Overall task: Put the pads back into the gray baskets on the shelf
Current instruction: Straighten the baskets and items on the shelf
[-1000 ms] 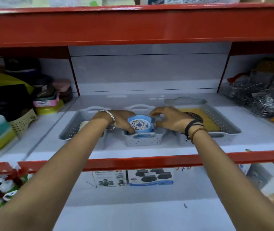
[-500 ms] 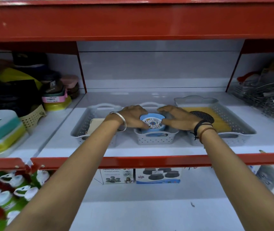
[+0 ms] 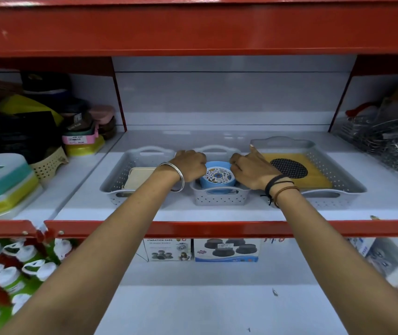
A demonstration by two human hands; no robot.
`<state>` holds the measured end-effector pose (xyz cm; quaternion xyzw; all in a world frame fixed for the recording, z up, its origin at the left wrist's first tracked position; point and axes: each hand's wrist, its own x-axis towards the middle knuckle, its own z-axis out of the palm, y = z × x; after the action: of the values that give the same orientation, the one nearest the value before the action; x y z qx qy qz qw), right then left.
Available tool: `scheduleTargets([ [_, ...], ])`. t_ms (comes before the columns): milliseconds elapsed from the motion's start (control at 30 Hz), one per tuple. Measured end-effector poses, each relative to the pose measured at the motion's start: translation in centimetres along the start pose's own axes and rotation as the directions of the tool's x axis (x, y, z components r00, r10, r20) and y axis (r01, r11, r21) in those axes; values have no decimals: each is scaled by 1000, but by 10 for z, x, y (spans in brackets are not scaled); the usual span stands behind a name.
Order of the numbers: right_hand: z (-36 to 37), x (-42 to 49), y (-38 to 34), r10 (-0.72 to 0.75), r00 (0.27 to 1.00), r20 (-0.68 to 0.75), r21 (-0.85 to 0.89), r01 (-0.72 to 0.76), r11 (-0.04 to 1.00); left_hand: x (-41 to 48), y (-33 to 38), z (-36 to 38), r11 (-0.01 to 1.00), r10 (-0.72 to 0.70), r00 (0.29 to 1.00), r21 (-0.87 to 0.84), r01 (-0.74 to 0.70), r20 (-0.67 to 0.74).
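White shelf (image 3: 217, 211), perforated gray basket (image 3: 219, 197), curled hands (image 3: 190, 165) flanking round blue pad (image 3: 218, 178).

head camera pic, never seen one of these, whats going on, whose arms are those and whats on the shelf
The camera sits on a person's head, looking forward and down, so the arms are their own. The left hand and right hand reach to a white shelf with three gray baskets. Both hands rest at the sides of a round blue pad sitting in the small middle basket. The left basket holds a cream square pad. The right basket holds a yellow pad with a black round one on top.
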<state>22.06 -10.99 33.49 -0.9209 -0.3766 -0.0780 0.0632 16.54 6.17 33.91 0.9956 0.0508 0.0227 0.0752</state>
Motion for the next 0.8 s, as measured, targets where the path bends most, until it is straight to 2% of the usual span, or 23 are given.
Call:
scheduleTargets([
  [100,-2,-3,-2,24,1000,6,67,-24,997,-4,2,-3,999,-29,1000,-18,29,5],
  [233,-15,-3,-8,66,995,-80,85,-59,995,-9,-2,-30,999,19,979,32,-13,-201],
  [333,-27,2,-22,63,982,-179,268,-13,963,-18,-27,-58,999,40,951,-15,-46,-305],
  [400,-33,7,-46,20,987,-158,423,49,905,-31,-53,-71,997,43,975,-57,-56,-219],
  [467,-32,14,-72,-92,991,-102,461,129,878,-48,-78,-73,999,-10,999,-45,11,39],
  [500,-27,21,-86,-153,986,-64,441,166,882,-56,-92,-72,998,-70,983,11,70,172],
  [567,-16,35,-109,-233,971,47,408,194,892,-67,-114,-64,989,-134,939,100,107,318],
  [633,-2,49,-126,-248,951,183,338,176,925,-71,-128,-55,995,-93,931,58,78,354],
  [700,11,60,-140,-242,932,270,189,195,962,-72,-136,-47,999,-39,950,43,27,310],
  [800,22,70,-149,-217,937,273,113,193,975,-68,-150,-42,996,25,973,77,-44,231],
])
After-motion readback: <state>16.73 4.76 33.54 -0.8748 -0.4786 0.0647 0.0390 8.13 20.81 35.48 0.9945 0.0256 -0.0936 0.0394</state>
